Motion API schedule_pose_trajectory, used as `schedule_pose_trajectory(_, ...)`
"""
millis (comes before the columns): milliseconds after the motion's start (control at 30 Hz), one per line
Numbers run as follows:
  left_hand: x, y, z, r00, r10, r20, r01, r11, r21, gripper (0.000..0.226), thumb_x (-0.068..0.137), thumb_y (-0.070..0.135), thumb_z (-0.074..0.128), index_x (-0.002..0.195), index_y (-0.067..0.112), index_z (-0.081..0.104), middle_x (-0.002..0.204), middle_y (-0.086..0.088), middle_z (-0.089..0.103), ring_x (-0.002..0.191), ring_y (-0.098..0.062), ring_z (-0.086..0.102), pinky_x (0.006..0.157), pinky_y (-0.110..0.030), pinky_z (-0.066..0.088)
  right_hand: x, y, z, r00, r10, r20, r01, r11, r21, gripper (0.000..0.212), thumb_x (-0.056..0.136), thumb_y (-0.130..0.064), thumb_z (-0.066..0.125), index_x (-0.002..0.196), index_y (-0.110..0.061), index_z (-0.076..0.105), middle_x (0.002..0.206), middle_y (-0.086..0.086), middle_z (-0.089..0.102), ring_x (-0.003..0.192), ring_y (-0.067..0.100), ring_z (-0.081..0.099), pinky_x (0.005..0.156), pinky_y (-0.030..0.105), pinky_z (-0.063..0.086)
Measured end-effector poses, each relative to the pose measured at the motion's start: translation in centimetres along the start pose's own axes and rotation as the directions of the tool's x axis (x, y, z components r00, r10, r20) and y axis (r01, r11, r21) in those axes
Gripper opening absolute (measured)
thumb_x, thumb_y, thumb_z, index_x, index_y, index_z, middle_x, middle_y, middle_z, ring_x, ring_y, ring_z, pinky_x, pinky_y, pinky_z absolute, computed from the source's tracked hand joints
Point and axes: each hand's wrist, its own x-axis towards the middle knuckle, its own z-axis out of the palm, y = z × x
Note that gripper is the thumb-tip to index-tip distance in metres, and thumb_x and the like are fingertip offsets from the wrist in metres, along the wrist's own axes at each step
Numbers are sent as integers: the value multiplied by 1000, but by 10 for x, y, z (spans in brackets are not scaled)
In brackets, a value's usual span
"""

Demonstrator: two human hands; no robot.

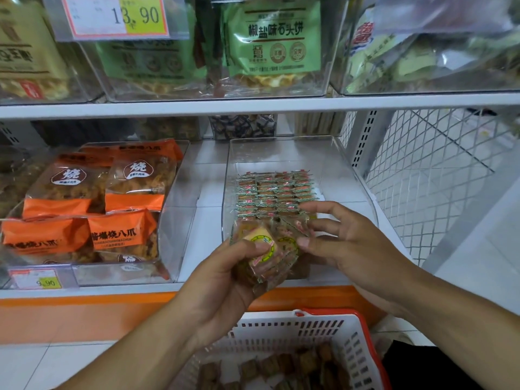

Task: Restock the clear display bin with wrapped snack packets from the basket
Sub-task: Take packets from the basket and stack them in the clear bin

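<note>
bin [346, 175]: clear glossy plastic | packets [274, 192]: shiny crinkled film | basket [295, 327]: white matt slotted plastic | side panel [439, 170]: white wire mesh

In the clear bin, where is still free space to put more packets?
Bare floor lies behind the packet rows up to the bin's back wall, and along its right wall. The front is crowded: the left hand holds a stack there, with the right hand beside it.
</note>
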Motion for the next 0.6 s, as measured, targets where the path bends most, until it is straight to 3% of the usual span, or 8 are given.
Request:
schedule_pose_trajectory(167,0,-5,3,999,41,8,-41,996,75,65,67,4,77,130,6,64,128,-25,68,111,-39,69,94,-47,59,-3,3,3,998,-43,37,50,973,-223,47,87,-15,76,121,-46,65,127,-5,64,110,16,68,96,42,57)
schedule_pose_trajectory(233,1,-6,4,999,45,1,-45,993,113,61,66,1,77,125,4,66,125,-27,68,107,-40,70,90,-48,60,-1,3,2,999,-42,32,50,947,-316,55,78,-24,85,121,-50,62,126,-6,65,105,15,69,94,44,57)
schedule_pose_trajectory(333,4,-5,6,998,59,-17,-56,989,134,60,62,4,80,121,5,69,122,-25,70,102,-36,72,84,-44,61,5,-2,-1,999,-7,51,22,957,-288,67,63,-28,90,121,-44,60,112,-6,74,96,19,73,96,50,55)
schedule_pose_trajectory(400,9,-5,6,995,84,-48,-77,989,129,47,69,3,77,116,7,72,120,-23,72,102,-33,74,81,-41,62,15,-9,-11,1000,-25,14,28,951,-308,64,65,-26,87,122,-37,59,109,-8,75,98,18,71,100,51,51)
schedule_pose_trajectory(467,13,-4,5,992,93,-90,-82,989,124,36,75,5,75,110,10,76,117,-19,74,101,-31,75,78,-41,64,30,-19,-26,985,-151,-85,95,880,-466,50,78,-21,83,121,-33,59,115,-10,71,101,13,68,97,44,52)
schedule_pose_trajectory(533,17,-3,7,988,84,-133,-65,988,141,34,74,8,78,107,14,77,115,-15,76,101,-30,75,87,-45,62,45,-27,-40,949,-288,-126,109,677,-728,41,86,-25,77,121,-36,59,115,-14,62,92,3,61,82,14,45)
schedule_pose_trajectory(567,19,-3,8,986,79,-149,-58,989,138,36,72,8,81,108,14,77,115,-15,76,102,-30,75,91,-46,58,52,-28,-44,945,-310,-103,97,568,-817,40,89,-23,74,125,-34,60,114,-12,57,89,4,56,73,6,36)
schedule_pose_trajectory(600,21,-2,10,984,74,-162,-54,991,124,41,70,8,82,111,12,76,115,-16,76,102,-30,75,94,-47,56,60,-25,-45,955,-288,-64,88,488,-869,41,90,-19,72,126,-31,60,114,-9,51,89,6,52,69,7,32)
